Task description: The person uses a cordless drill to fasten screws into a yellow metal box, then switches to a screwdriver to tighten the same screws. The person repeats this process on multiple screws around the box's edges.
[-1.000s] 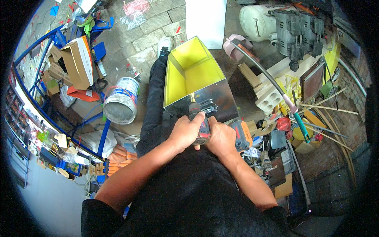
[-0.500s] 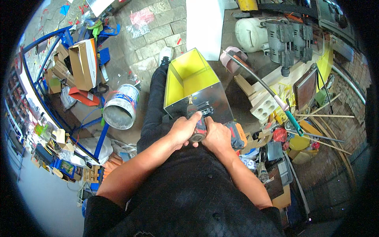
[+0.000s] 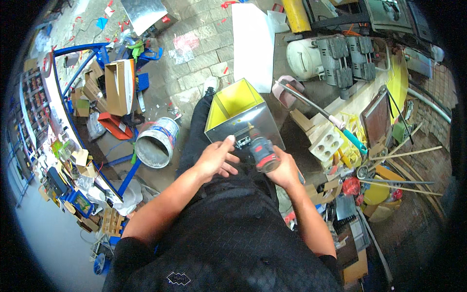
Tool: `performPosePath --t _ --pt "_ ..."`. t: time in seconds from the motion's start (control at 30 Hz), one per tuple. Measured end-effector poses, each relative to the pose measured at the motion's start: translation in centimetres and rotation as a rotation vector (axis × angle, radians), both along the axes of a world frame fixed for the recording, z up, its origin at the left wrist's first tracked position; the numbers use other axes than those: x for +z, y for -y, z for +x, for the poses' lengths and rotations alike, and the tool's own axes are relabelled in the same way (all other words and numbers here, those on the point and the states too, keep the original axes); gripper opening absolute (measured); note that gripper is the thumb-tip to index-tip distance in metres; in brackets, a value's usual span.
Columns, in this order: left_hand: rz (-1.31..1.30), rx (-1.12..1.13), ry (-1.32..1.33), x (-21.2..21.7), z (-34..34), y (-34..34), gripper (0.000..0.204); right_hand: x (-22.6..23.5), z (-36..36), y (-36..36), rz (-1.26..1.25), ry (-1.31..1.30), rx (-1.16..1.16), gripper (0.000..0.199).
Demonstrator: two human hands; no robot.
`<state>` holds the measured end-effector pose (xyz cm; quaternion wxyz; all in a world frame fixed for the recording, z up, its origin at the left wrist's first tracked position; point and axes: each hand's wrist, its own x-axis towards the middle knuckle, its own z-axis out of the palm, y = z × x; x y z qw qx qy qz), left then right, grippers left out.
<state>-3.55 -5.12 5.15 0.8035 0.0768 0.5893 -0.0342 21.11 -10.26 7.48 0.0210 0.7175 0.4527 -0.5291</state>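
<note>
A metal box, silver outside and yellow inside, stands tilted in front of me beside my leg. A small metal latch or hinge sits on its near silver face. My right hand is wrapped round the handle of a red and dark cordless drill, whose brass-coloured bit points at that face just right of the latch. Whether the bit touches the metal, I cannot tell. My left hand is open with its fingers spread, the thumb tip at the latch's left end.
An open bucket lies tipped at the left, by a blue metal frame and cardboard boxes. A pink dustpan, a long-handled tool, an air compressor and wood strips crowd the right. A white sheet lies ahead.
My left hand has come off the drill and moved left, its fingers opening. The drill, in my right hand, has shifted right across the box face, uncovering the latch. The whole view has shifted slightly.
</note>
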Motion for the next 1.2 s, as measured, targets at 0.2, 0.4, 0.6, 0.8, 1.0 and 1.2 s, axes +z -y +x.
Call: performPosePath --t 0.2,0.4,0.6,0.8,1.0,1.2 --pt "0.211 0.14 -0.336 -0.5 -5.2 4.6 0.062 -2.4 7.4 3.9 0.126 -0.087 -0.189 0.034" --pt "0.315 0.179 -0.551 -1.1 -8.6 9.6 0.056 -2.6 13.0 8.7 0.087 0.107 -0.05 0.036" --pt "0.354 0.137 -0.594 -2.9 -9.6 12.4 0.05 -4.7 17.7 18.8 0.057 0.177 -0.099 0.043" --pt "0.401 0.102 -0.601 -6.0 -13.0 14.2 0.044 -3.6 16.8 24.5 -0.027 0.239 -0.162 0.04" --pt "0.354 0.219 -0.593 -9.8 -19.0 17.3 0.043 -3.1 13.6 27.0 -0.024 0.231 -0.279 0.036" --pt "0.283 0.262 -0.677 -10.8 -25.3 22.3 0.042 -3.8 11.0 24.4 0.116 0.209 -0.241 0.043"
